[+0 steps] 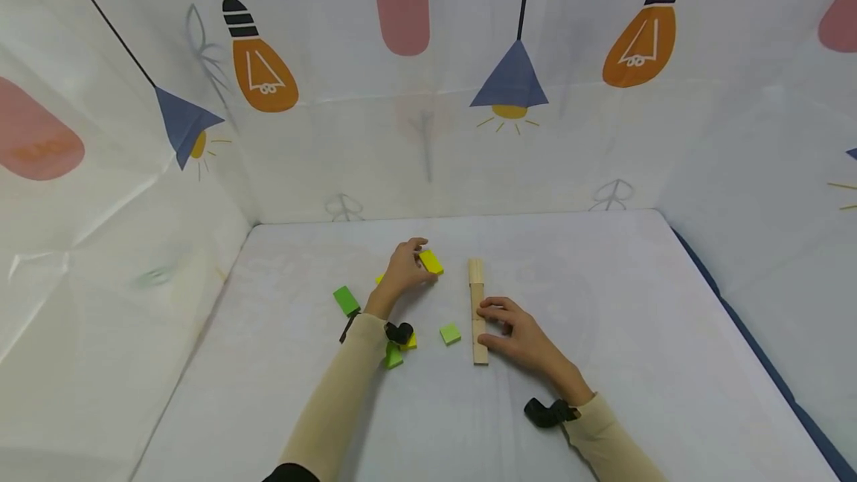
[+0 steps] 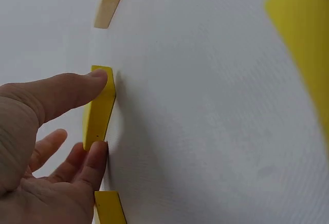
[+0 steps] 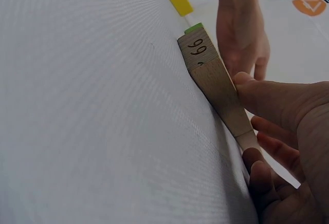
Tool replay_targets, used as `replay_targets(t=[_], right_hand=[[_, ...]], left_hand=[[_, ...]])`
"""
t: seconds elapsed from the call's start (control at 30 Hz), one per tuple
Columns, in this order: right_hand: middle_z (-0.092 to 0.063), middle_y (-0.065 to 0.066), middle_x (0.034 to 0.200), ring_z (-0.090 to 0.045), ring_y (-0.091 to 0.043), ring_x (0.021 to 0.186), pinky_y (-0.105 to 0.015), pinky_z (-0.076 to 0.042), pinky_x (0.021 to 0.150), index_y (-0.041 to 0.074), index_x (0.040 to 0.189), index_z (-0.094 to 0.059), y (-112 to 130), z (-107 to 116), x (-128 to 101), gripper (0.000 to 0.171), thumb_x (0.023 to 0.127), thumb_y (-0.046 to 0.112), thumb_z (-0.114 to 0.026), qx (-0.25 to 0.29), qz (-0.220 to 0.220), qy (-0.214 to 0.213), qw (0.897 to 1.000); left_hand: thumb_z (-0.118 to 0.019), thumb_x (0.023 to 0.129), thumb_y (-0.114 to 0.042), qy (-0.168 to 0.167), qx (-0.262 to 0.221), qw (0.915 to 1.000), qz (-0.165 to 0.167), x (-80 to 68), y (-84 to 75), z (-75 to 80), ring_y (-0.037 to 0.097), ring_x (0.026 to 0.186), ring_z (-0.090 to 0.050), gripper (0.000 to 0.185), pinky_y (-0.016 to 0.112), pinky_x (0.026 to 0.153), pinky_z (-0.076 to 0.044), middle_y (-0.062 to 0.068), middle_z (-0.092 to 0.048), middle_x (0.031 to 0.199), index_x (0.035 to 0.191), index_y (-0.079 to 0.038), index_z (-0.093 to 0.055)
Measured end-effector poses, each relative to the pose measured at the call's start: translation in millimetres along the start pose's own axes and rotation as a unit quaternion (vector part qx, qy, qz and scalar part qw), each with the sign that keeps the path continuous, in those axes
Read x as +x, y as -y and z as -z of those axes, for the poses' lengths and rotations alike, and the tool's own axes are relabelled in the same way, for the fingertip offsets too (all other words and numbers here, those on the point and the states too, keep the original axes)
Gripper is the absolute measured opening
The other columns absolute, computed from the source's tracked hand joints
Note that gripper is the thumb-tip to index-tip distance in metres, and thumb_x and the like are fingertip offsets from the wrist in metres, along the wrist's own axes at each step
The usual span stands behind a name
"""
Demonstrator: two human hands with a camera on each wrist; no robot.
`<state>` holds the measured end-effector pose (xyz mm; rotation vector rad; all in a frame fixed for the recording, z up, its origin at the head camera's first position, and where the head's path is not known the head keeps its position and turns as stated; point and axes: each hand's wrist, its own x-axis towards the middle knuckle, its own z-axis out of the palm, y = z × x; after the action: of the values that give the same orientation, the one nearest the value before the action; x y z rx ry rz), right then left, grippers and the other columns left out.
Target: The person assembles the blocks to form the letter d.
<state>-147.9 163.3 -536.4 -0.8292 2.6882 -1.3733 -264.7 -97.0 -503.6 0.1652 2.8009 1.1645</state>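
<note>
My left hand [image 1: 404, 274] pinches a yellow block [image 1: 431, 262] between thumb and fingertips, low over the white table. In the left wrist view the thumb lies on one end of that yellow block [image 2: 99, 113] and the fingertips on the other. A straight row of plain wooden blocks [image 1: 477, 294] lies to the right of it. Thumb and fingertips of my right hand [image 1: 525, 337] touch this row, spread along its near half. The right wrist view shows burned-in digits on the wooden block [image 3: 198, 47] at the near end.
A light green block [image 1: 450, 333] lies left of the wooden row. Farther left are a green block [image 1: 346, 300], another green block [image 1: 393, 355] and a yellow block [image 1: 410, 342], partly behind my left wrist. A patterned curtain [image 1: 428, 132] stands behind the table [image 1: 602, 281].
</note>
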Motion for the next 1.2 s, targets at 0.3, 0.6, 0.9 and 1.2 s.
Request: replay_targets(t=[0.3, 0.6, 0.9, 1.2], right_hand=[[-0.053, -0.004, 0.135, -0.056, -0.016, 0.107, -0.024, -0.048, 0.078, 0.009, 0.127, -0.063, 0, 1, 1, 0.052, 0.083, 0.032, -0.076, 0.0, -0.005, 0.0, 1.0], [-0.053, -0.007, 0.134, -0.056, -0.015, 0.104, -0.024, -0.048, 0.076, 0.007, 0.127, -0.063, 1, 1, 0, 0.052, 0.083, 0.031, -0.076, 0.002, -0.001, 0.003, 1.0], [-0.053, -0.005, 0.134, -0.056, -0.016, 0.105, -0.024, -0.048, 0.076, 0.008, 0.127, -0.063, 2, 1, 1, 0.051, 0.083, 0.03, -0.076, 0.002, -0.008, 0.004, 1.0], [-0.053, -0.005, 0.133, -0.056, -0.015, 0.105, -0.024, -0.048, 0.076, 0.008, 0.127, -0.063, 1, 3, 2, 0.051, 0.083, 0.03, -0.076, 0.0, -0.003, 0.004, 1.0]], left_hand=[[-0.084, 0.072, -0.016, 0.029, 0.01, 0.9995, -0.002, 4.4, 1.0, 1.6, 0.022, 0.098, -0.052, 0.072, 0.035, 0.089, -0.047, 0.011, -0.058, 0.114, 0.135, -0.004, -0.051], [-0.084, 0.072, -0.014, 0.025, -0.063, 0.9975, -0.022, 7.2, 2.0, 0.8, 0.026, 0.114, -0.057, 0.076, 0.036, 0.095, -0.049, 0.011, -0.056, 0.132, 0.139, -0.006, -0.048], [-0.083, 0.072, -0.003, 0.024, -0.18, 0.982, -0.052, 14.1, -1.3, -2.5, 0.027, 0.109, -0.063, 0.078, 0.032, 0.086, -0.055, 0.011, -0.052, 0.137, 0.14, -0.008, -0.047], [-0.082, 0.073, -0.003, 0.02, -0.199, 0.9766, -0.08, 19.5, -3.5, -6.5, 0.03, 0.111, -0.061, 0.077, 0.037, 0.092, -0.053, 0.015, -0.055, 0.133, 0.14, -0.003, -0.046]])
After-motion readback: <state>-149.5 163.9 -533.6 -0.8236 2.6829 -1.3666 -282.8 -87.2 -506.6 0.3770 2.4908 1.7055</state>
